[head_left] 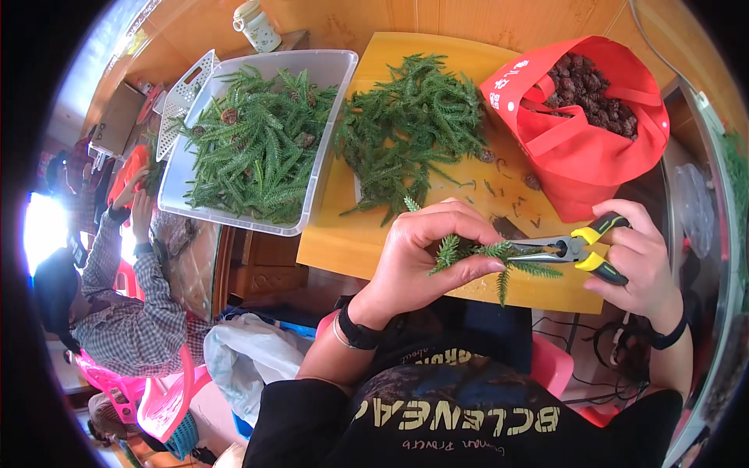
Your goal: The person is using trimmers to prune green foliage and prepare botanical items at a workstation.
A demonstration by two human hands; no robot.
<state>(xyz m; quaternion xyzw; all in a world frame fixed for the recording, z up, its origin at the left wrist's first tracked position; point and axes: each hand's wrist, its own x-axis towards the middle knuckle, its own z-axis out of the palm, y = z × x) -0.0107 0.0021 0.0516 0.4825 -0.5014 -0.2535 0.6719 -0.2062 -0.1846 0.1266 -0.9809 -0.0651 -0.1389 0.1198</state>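
My left hand (437,253) is closed around a green artificial pine sprig (499,253), whose needled tips stick out past the thumb and fingers. Gripped by its yellow and black handles, a pair of pliers (568,249) sits in my right hand (636,261). The jaws point left and reach the sprig beside my left thumb; what exactly lies between them is too small to make out. Beyond my hands, a pile of green pine sprigs (421,117) spreads over the yellow table (335,246).
A clear plastic bin (312,210) of pine sprigs stands at the left. At the back right, a red bag (562,171) holds pine cones (589,93). A patterned cup (257,27) stands behind the bin. To the left, a person in a checked shirt (133,331) works at another table.
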